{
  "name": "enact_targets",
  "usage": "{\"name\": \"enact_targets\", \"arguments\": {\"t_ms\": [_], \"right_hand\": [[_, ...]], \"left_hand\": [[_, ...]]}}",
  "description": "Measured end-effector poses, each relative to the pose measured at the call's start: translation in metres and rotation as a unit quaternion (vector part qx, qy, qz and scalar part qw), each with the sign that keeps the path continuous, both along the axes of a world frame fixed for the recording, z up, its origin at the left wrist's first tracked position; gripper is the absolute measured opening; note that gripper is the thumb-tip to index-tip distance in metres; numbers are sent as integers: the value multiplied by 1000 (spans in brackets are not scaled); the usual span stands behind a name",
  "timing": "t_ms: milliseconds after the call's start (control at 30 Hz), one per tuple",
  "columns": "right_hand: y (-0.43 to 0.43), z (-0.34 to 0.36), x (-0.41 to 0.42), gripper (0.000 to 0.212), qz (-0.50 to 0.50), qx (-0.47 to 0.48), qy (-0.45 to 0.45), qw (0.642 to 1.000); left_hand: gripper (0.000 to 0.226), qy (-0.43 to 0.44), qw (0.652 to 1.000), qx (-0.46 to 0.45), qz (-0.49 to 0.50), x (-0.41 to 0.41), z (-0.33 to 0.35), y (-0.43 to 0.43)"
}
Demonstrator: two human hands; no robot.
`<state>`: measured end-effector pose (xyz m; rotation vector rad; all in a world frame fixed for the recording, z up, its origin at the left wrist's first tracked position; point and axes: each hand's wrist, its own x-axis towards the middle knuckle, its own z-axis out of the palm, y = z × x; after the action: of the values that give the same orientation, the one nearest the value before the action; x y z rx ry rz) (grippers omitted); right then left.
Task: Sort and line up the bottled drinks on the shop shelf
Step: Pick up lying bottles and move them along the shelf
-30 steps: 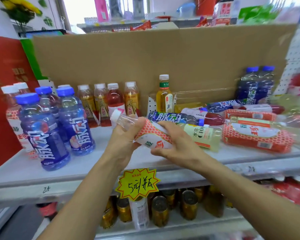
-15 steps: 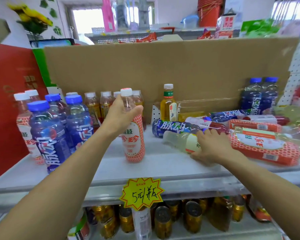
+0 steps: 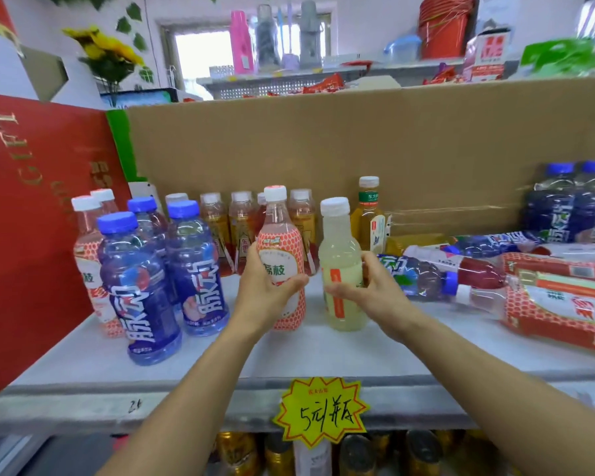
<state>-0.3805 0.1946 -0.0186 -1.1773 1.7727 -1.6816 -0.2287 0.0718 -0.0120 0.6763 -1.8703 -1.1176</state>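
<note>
My left hand (image 3: 265, 293) grips a lychee bottle (image 3: 282, 249) with a red-dotted label and white cap, upright on the grey shelf (image 3: 323, 355). Just to its right, my right hand (image 3: 371, 290) holds a pale yellow bottle (image 3: 339, 255) with a white cap, also upright. Blue-capped blue bottles (image 3: 141, 286) stand in a group at the left, with lychee bottles (image 3: 90, 255) behind them. Amber tea bottles (image 3: 241, 225) line the back. On the right, several bottles (image 3: 543, 286) lie on their sides.
A cardboard sheet (image 3: 358, 149) backs the shelf and a red gift box (image 3: 31, 218) walls off the left. Two blue bottles (image 3: 571, 204) stand at the far right. A yellow price tag (image 3: 320, 410) hangs on the front edge, above golden cans (image 3: 279, 455) on the lower shelf.
My right hand has lifted the pale yellow bottle from lying on its side and stood it upright beside the lychee bottle. My left hand has slid from that bottle's neck down to its label.
</note>
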Motion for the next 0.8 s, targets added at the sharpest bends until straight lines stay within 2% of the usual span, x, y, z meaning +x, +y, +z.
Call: {"name": "enact_targets", "arguments": {"t_ms": [100, 267, 333, 400, 467, 500, 567, 600, 633, 700, 800], "right_hand": [[-23, -3, 4, 62, 9, -7, -25, 1000], [-52, 0, 8, 59, -11, 25, 4, 1000], [-49, 1, 9, 61, -29, 55, 52, 997], [-31, 2, 1, 68, -44, 79, 145, 985], [1, 5, -19, 70, -104, 111, 296, 943], [17, 8, -33, 68, -155, 134, 385, 900], [47, 14, -65, 60, -245, 229, 520, 786], [58, 16, -78, 56, -265, 293, 546, 739], [65, 16, -89, 53, -264, 354, 552, 707], [72, 16, -101, 47, -230, 426, 550, 680], [70, 15, -111, 33, -187, 415, 592, 665]], "left_hand": [[76, -3, 1000, 14, 14, -2, 2, -18], [83, -25, 999, 27, 32, -13, 5, -42], [82, -36, 998, 29, 40, -15, 7, -44], [83, -42, 997, 18, 58, -12, 6, -37], [90, -43, 991, -44, 116, -4, -1, -22], [91, -28, 985, -100, 140, 0, -5, -9], [84, 8, 969, -216, 123, -1, -9, 24], [80, 1, 964, -254, 85, -8, -9, 39], [75, -20, 961, -275, 38, -18, -9, 52], [68, -74, 956, -277, -56, -47, -4, 72], [71, -139, 955, -235, -119, -98, 0, 81]]}}
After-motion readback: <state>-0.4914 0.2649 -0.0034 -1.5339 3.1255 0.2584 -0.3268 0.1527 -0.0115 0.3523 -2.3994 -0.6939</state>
